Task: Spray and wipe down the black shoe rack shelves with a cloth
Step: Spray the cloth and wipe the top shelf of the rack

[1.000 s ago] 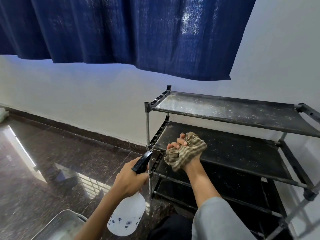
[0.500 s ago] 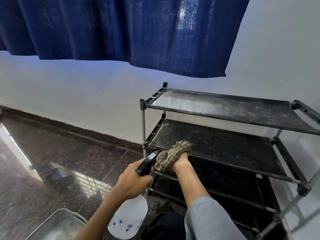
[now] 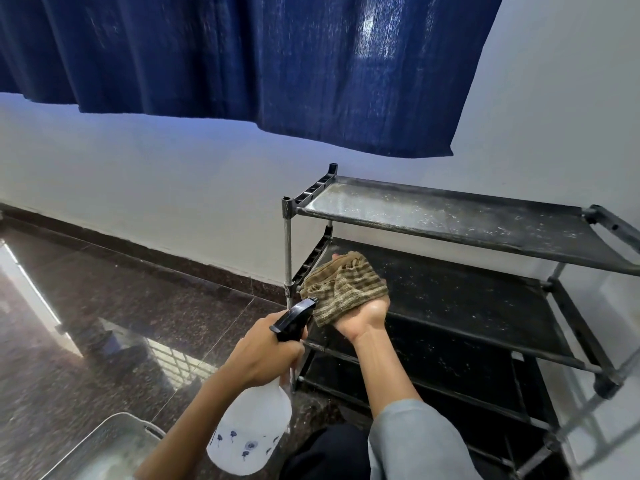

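Cloth (image 3: 343, 287), brown and tan striped and bunched into a wad, sits in the right hand (image 3: 365, 311), which is turned palm up with the fingers curled round the fabric; fingertips show at the far edge of the wad. The hand and cloth are held over the left front corner of the second shelf (image 3: 450, 296) of the black shoe rack (image 3: 568, 327); whether the cloth touches the shelf cannot be told. That shelf is dark with pale specks, and the top shelf (image 3: 450, 213) above it is grey with dust and streaks. Lower tiers lie in shadow below. Just left of the cloth, the left hand (image 3: 263, 358) grips the neck of a spray bottle (image 3: 251, 431), fingers wrapped tight below its black trigger head (image 3: 294, 318), whose nozzle points toward the cloth and nearly meets it. The bottle's white body, printed with small dark flowers, hangs below the hand. A grey sleeve (image 3: 415, 445) covers the right forearm. A metal tray (image 3: 104, 448) lies at the lower left on the polished dark stone floor (image 3: 121, 306). Behind the rack stands a white wall (image 3: 173, 188), with a dark blue curtain (image 3: 242, 64) hanging above.
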The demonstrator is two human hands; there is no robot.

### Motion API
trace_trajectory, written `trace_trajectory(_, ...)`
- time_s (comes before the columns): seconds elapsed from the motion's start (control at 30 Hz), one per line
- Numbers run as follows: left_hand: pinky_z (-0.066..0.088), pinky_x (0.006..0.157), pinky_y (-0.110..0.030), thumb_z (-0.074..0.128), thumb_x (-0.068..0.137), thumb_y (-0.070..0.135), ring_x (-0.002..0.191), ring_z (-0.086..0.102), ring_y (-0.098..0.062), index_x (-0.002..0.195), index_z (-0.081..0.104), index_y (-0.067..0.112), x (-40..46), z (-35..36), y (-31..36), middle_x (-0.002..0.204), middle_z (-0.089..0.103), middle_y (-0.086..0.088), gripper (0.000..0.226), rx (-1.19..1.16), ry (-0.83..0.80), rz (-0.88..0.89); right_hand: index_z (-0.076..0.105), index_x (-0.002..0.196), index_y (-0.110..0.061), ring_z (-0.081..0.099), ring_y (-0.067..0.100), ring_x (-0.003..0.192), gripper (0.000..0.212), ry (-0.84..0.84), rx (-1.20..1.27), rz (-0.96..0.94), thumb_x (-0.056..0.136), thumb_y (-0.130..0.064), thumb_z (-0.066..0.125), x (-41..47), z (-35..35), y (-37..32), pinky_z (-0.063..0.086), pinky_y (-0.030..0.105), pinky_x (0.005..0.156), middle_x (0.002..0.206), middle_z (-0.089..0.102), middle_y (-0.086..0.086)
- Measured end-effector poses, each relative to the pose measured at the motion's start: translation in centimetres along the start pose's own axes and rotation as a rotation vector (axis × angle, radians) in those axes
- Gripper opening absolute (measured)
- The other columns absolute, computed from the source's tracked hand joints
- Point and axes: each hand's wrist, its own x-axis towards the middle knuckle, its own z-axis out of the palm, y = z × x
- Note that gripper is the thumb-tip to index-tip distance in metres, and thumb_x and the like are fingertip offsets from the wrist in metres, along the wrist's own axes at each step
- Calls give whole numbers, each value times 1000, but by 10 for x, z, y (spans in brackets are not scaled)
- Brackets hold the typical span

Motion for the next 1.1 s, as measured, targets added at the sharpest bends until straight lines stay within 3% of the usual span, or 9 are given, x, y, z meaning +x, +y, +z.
trace_trajectory(0.07, 53, 65, -52, 54, 49, 12, 59, 52, -19, 79, 63, 12, 2, 0, 5, 63, 58, 2, 31, -29, -35, -11, 59, 122, -8, 51, 37, 120, 77, -57, 25, -43, 91, -62, 15, 6, -3, 1, 31, 52, 107, 115, 66, 19)
trace_trajectory(0.13, 53, 68, -50, 54, 49, 10, 59, 56, -19, 82, 65, 9, 4, 0, 7, 65, 62, 0, 35, -51, -45, -12, 55, 130, -9, 43, 37, 130, 77, -131, 12, -63, 90, -63, 17, 5, -2, 5, 24, 52, 112, 133, 56, 19)
trace_trajectory(0.23, 53, 73, -50, 54, 47, 13, 67, 57, -19, 75, 65, 10, 6, 1, 4, 69, 65, -4, 30, -41, -11, 0, 44, 140, -7, 33, 37, 138, 85, -175, -7, -41, 85, -69, 23, 7, -3, 10, 19, 53, 115, 146, 40, 20)
trace_trajectory(0.4, 51, 65, -53, 54, 45, 17, 59, 50, -21, 69, 56, 9, 8, 3, -3, 58, 55, 4, 25, 8, 45, -36, 46, 138, -6, 31, 36, 139, 93, -256, 11, -39, 81, -76, 23, 9, -6, 8, 20, 52, 115, 147, 40, 17)
trace_trajectory(0.63, 55, 64, -54, 54, 48, 18, 56, 60, -31, 58, 51, 20, 1, 6, -6, 52, 55, 5, 10, 56, 93, -43, 41, 142, -8, 32, 36, 139, 94, -235, -13, -67, 81, -76, 21, 11, -9, 8, 22, 53, 114, 148, 40, 16)
trace_trajectory(0.83, 55, 67, -57, 54, 46, 16, 59, 55, -21, 67, 58, 18, 3, 3, -4, 56, 58, 7, 22, 9, 74, -23, 43, 141, -9, 34, 35, 138, 93, -249, -1, -75, 81, -76, 21, 12, -8, 7, 21, 52, 114, 146, 43, 14)
trace_trajectory(1.0, 56, 67, -59, 54, 49, 18, 57, 58, -24, 68, 56, 16, 3, 7, 6, 54, 57, 5, 19, 47, 81, -1, 48, 136, -6, 37, 37, 136, 94, -222, -60, -95, 82, -77, 17, 12, -10, 7, 25, 52, 113, 144, 44, 18)
trace_trajectory(1.1, 57, 70, -58, 54, 52, 17, 61, 60, -21, 72, 61, 22, 3, 7, 13, 64, 65, 2, 21, 35, 53, 2, 46, 138, -6, 38, 38, 134, 93, -203, -65, -97, 83, -76, 19, 10, -9, 7, 24, 53, 113, 143, 45, 20)
